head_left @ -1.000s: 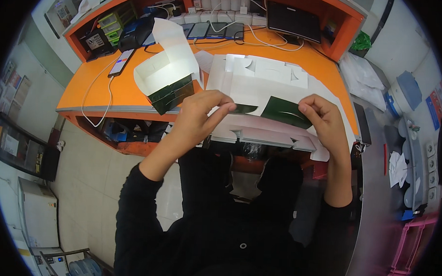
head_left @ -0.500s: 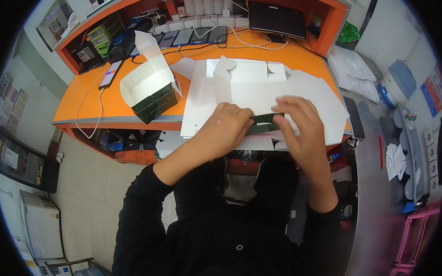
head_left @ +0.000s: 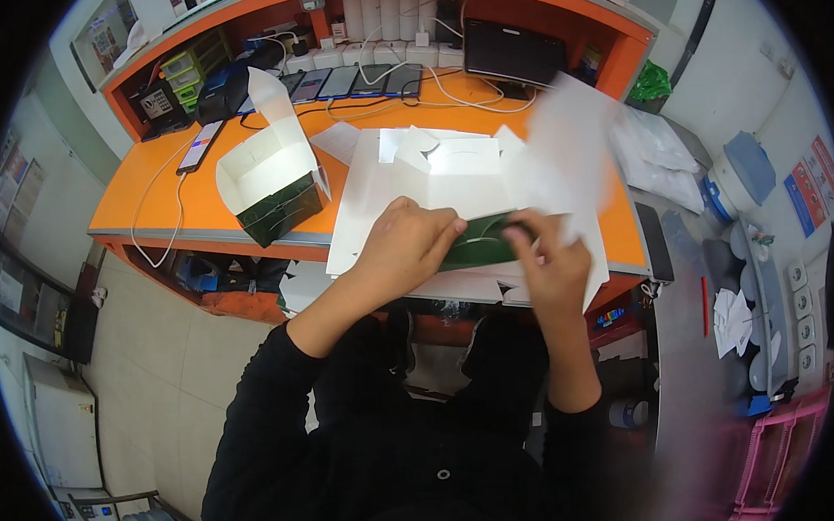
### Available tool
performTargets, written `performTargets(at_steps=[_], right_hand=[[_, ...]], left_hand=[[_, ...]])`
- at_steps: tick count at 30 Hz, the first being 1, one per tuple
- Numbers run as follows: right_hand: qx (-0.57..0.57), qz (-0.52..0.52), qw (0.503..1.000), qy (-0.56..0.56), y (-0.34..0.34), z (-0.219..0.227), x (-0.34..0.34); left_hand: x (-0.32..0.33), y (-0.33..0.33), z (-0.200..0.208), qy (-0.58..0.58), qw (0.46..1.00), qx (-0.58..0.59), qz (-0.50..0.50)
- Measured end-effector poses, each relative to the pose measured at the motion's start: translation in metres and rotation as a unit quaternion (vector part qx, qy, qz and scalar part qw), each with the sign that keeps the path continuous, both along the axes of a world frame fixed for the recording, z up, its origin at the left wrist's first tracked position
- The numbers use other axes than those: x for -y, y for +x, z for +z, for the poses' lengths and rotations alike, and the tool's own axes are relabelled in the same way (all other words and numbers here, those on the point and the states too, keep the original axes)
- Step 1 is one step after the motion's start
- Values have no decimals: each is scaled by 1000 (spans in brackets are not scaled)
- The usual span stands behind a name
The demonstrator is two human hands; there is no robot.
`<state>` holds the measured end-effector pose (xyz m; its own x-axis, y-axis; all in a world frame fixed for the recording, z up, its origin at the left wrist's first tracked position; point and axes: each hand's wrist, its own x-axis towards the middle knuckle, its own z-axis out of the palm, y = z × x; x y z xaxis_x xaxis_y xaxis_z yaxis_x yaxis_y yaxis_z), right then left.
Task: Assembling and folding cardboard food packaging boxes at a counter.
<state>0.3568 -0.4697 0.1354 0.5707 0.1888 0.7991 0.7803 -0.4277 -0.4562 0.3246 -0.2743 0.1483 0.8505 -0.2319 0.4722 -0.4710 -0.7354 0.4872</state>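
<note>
My left hand (head_left: 407, 242) pinches the left end of a dark green panel on a part-folded cardboard box (head_left: 477, 242). At the panel's right end, my right hand (head_left: 550, 261) is closed on it, thumb and fingers together. The box's white inner side faces up, with cut flaps toward the far side, and a blurred white flap (head_left: 573, 142) stands up at its right. Flat white card sheets (head_left: 349, 226) lie beneath it. To the left stands a folded green box (head_left: 286, 204), its lid raised and its white inside showing.
A phone on a cable (head_left: 200, 147) lies at the desk's left. Several tablets or phones (head_left: 341, 81) lean along the back, with tangled white cables. A dark monitor (head_left: 516, 53) stands at back right, beside white plastic bags (head_left: 659, 159). The orange desk edge (head_left: 124, 236) runs before me.
The green panel has tilted up and shows more of its face. My right hand has closed on its end. The right-hand white flap has swung upward.
</note>
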Motion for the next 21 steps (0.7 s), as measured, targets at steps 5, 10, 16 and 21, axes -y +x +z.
performTargets(at_steps=[5, 10, 16, 21], right_hand=[[48, 12, 984, -169, -2, 22, -2], [78, -50, 993, -70, 7, 15, 15], [-65, 286, 813, 503, -28, 51, 51], [-206, 253, 910, 257, 36, 21, 91]], left_hand=[[5, 0, -5, 13, 999, 40, 2], [0, -6, 7, -81, 989, 117, -44], [-27, 7, 13, -505, 862, 7, -41], [-51, 9, 8, -563, 730, -359, -146]])
